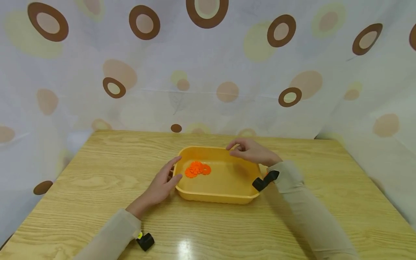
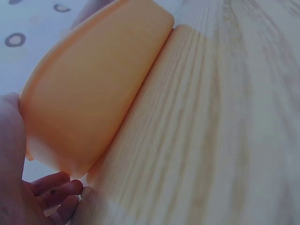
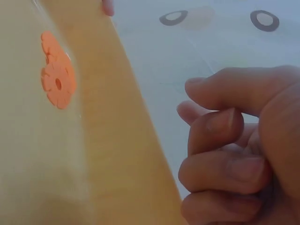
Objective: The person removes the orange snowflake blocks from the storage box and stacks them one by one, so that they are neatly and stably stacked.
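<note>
A shallow yellow plastic tray (image 1: pixel 214 199) sits on the wooden table. My left hand (image 1: pixel 159 186) holds its left end, thumb and index finger at the rim. In the left wrist view the other fingers (image 2: pixel 56 194) curl near the lower corner of the tray (image 2: pixel 103 84). Several flat orange notched discs (image 1: pixel 196 169) lie overlapping inside, towards the left; one shows a centre hole (image 3: pixel 57 84). Above the tray's far right part hovers my right hand (image 1: pixel 251 151). Its thumb and index finger reach out, the other fingers (image 3: pixel 220 173) are bent, and nothing shows between them.
The wooden table (image 1: pixel 113 162) extends around the tray on all sides. Behind it hangs a white cloth (image 1: pixel 201 108) printed with brown rings and pale spots. Each wrist carries a small black camera (image 1: pixel 145 241), and the right one overlaps the tray's right rim in the head view.
</note>
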`<action>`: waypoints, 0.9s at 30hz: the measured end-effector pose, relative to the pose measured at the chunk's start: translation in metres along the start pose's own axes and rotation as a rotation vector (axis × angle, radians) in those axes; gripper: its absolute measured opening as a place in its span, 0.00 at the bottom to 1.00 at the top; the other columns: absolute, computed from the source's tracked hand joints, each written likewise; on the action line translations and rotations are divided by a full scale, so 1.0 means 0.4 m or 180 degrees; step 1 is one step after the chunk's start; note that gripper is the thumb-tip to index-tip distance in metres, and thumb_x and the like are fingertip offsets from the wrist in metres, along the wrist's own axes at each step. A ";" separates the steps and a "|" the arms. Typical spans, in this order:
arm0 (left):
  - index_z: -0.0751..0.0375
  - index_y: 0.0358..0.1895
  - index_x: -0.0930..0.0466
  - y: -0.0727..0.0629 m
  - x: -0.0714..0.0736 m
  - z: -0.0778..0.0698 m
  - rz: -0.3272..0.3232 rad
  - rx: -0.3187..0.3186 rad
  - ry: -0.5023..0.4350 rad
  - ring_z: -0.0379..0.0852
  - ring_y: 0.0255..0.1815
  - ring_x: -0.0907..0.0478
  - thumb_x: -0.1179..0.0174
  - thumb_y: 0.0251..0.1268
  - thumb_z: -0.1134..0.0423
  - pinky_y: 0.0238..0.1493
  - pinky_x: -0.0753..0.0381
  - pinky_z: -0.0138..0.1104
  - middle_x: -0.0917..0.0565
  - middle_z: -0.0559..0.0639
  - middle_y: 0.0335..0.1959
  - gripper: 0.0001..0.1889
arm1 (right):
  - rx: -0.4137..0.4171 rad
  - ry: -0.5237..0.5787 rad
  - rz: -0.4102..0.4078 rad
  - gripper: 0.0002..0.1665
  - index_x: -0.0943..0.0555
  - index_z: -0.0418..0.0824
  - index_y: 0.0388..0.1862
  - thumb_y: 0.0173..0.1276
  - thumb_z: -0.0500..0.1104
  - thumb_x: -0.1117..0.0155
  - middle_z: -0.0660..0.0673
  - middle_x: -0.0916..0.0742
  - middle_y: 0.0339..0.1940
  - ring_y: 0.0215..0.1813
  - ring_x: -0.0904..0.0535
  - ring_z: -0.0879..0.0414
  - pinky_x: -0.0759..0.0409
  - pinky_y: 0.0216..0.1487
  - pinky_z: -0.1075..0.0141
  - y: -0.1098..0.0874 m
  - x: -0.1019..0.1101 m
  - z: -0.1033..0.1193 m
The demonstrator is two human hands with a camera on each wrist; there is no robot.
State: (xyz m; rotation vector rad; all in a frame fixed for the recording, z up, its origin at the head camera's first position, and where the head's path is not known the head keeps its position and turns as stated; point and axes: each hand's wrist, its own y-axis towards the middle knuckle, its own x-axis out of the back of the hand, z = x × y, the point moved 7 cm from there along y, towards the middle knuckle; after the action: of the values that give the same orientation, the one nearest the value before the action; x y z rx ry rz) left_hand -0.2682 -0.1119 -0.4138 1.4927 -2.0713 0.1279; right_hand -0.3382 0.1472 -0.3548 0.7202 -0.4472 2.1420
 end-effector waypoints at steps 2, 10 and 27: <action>0.61 0.74 0.45 0.000 0.000 -0.001 0.0000 0.0016 -0.0011 0.49 0.46 0.30 0.51 0.73 0.63 0.47 0.27 0.37 0.31 0.64 0.63 0.28 | 0.0025 -0.0050 0.0017 0.18 0.25 0.32 0.56 0.73 0.42 0.44 0.38 0.20 0.27 0.26 0.34 0.56 0.34 0.34 0.66 0.007 -0.008 0.009; 0.60 0.74 0.45 -0.001 0.001 -0.004 -0.0022 0.0042 -0.0019 0.49 0.45 0.30 0.51 0.73 0.62 0.47 0.27 0.37 0.31 0.63 0.63 0.29 | 0.0139 -0.0070 0.0202 0.17 0.26 0.29 0.54 0.72 0.40 0.42 0.49 0.28 0.18 0.22 0.39 0.59 0.36 0.31 0.67 0.039 -0.057 0.019; 0.58 0.74 0.45 0.001 -0.005 0.004 -0.0008 0.0059 -0.0032 0.49 0.44 0.30 0.51 0.73 0.63 0.45 0.27 0.36 0.30 0.63 0.61 0.29 | 0.0158 -0.0130 0.0611 0.20 0.26 0.32 0.58 0.70 0.37 0.41 0.51 0.27 0.19 0.20 0.39 0.59 0.35 0.29 0.67 0.076 -0.119 0.006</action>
State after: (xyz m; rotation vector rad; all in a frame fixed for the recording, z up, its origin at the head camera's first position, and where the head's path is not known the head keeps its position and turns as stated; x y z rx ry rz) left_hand -0.2688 -0.1108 -0.4162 1.5099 -2.0814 0.1391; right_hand -0.3372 0.0994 -0.3850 0.7769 -0.5041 2.3281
